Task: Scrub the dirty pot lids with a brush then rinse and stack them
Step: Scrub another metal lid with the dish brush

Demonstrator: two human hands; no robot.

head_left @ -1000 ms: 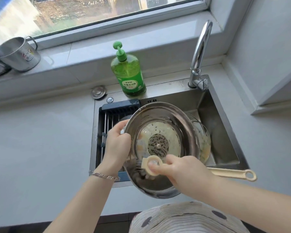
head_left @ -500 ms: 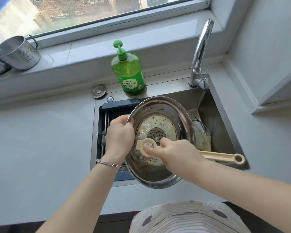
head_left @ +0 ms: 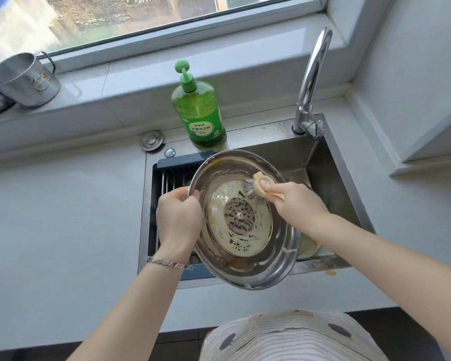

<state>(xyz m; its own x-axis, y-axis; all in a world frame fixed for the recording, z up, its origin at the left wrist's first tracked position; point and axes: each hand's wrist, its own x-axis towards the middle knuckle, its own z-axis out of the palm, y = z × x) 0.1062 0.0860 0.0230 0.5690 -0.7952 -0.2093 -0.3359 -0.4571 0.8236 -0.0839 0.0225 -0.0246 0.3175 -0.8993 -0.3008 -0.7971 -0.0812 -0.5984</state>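
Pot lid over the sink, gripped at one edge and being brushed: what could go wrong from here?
The left hand grips the soapy pot lid by one edge, so brush pressure from the right hand might twist it loose onto the other lid in the sink. Its near edge overhangs the sink front, so suds may drip outside.

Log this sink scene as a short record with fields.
lid: round steel-rimmed glass pot lid, soapy, tilted above the sink
left-hand grip: holds the lid's left rim
right-hand grip: holds the cream plastic brush, bristles on the lid's upper right
sink: steel sink, second glass lid partly hidden inside
behind: green dish-soap pump bottle, chrome faucet
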